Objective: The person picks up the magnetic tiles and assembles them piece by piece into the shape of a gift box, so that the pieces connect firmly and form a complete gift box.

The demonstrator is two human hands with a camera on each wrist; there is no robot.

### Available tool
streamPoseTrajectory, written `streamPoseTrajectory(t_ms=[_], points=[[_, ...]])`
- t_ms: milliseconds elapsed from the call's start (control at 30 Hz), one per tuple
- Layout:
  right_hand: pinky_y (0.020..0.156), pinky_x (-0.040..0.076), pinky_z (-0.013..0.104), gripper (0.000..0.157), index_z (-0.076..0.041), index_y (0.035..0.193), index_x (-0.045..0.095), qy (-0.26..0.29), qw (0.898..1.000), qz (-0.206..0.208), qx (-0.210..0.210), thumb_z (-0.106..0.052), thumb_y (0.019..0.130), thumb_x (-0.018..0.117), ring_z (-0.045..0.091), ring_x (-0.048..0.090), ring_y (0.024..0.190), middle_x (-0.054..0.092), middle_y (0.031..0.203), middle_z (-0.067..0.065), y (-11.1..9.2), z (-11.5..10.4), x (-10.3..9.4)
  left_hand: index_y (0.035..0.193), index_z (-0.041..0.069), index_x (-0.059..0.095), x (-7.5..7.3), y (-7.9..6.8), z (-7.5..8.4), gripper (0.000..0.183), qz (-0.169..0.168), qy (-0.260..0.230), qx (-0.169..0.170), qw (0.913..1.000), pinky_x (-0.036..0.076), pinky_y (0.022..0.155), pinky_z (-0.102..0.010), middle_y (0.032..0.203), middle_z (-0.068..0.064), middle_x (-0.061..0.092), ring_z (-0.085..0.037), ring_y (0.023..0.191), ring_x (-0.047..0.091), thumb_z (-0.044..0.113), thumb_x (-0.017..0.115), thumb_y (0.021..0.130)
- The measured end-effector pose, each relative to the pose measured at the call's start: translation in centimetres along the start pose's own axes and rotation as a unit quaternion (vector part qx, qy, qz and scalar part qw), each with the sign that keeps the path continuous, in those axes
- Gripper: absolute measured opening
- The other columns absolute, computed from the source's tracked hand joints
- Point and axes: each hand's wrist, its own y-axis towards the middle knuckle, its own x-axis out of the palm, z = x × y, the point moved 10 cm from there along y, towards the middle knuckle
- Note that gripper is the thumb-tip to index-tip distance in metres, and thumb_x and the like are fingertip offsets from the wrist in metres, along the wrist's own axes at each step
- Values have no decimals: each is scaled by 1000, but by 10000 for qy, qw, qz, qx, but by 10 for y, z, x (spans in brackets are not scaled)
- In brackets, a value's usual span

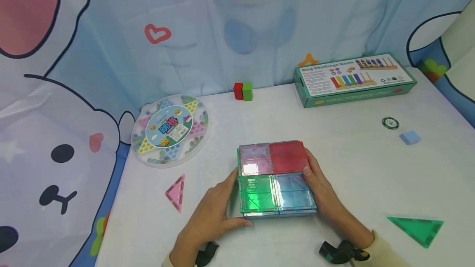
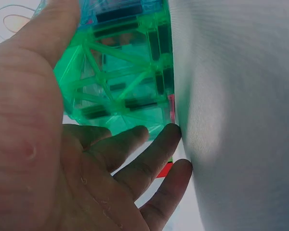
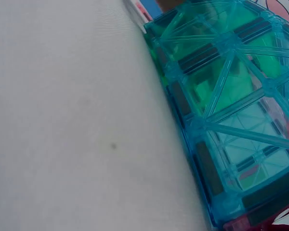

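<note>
A low square box of see-through magnetic tiles (image 1: 276,178) stands on the white table between both hands. Its top has pink, red, green and blue squares. My left hand (image 1: 213,211) lies along the left side, fingers extended and thumb by the front corner. In the left wrist view, these fingers (image 2: 151,159) spread beside the green side wall (image 2: 118,77). At the right side, my right hand (image 1: 324,197) touches the box, its thumb at the top edge and the fingers along the wall, partly hidden. The right wrist view shows a blue wall (image 3: 221,115) but no hand.
A pink triangle tile (image 1: 176,193) lies to the left, a green one (image 1: 419,229) to the right. Behind are a round marble game (image 1: 204,143), red and green blocks (image 1: 243,92) and a green game box (image 1: 356,79). A round token (image 1: 390,123) and blue block (image 1: 410,137) lie at right.
</note>
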Motion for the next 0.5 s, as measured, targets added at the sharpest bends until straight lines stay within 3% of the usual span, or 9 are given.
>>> streamPoseTrajectory(t_ms=[233, 300, 367, 433, 500], points=[[104, 23, 64, 58, -31, 152, 11, -98, 9996, 9, -253, -23, 101, 38, 30, 17, 141, 16, 156, 1, 2, -2, 1, 153, 24, 2, -1, 0, -2, 121, 84, 8, 27, 10000, 38, 102, -43, 153, 11, 23, -13, 130, 40, 68, 72, 64], [109, 27, 48, 57, -30, 151, 14, -333, 9988, 21, -351, -22, 101, 38, 27, 23, 138, 20, 155, 0, 3, -5, -2, 153, 24, 2, -2, 0, -3, 122, 92, 59, 51, 9999, 38, 102, -43, 154, 11, 21, -14, 131, 39, 69, 72, 64], [106, 35, 34, 57, -26, 151, 20, -827, 9953, 84, -503, -22, 100, 44, 26, 30, 134, 27, 152, 2, 3, -12, -11, 153, 24, 3, -4, 1, -6, 122, 155, 151, 40, 9998, 38, 102, -45, 154, 11, 20, -15, 132, 38, 70, 71, 63], [102, 38, 35, 57, -20, 148, 29, -1710, 9834, 228, -561, -26, 97, 52, 29, 34, 131, 32, 149, 6, 1, -19, -27, 153, 24, 7, -11, -1, -11, 119, 299, 344, -5, 9990, 39, 101, -46, 154, 11, 21, -15, 132, 38, 72, 69, 63], [99, 39, 46, 60, -14, 143, 38, -2759, 9593, 477, -367, -31, 91, 63, 34, 34, 128, 35, 145, 14, -7, -23, -51, 152, 25, 18, -24, -5, -18, 111, 587, 599, -96, 9964, 39, 99, -46, 153, 8, 28, -16, 131, 40, 71, 69, 65]])
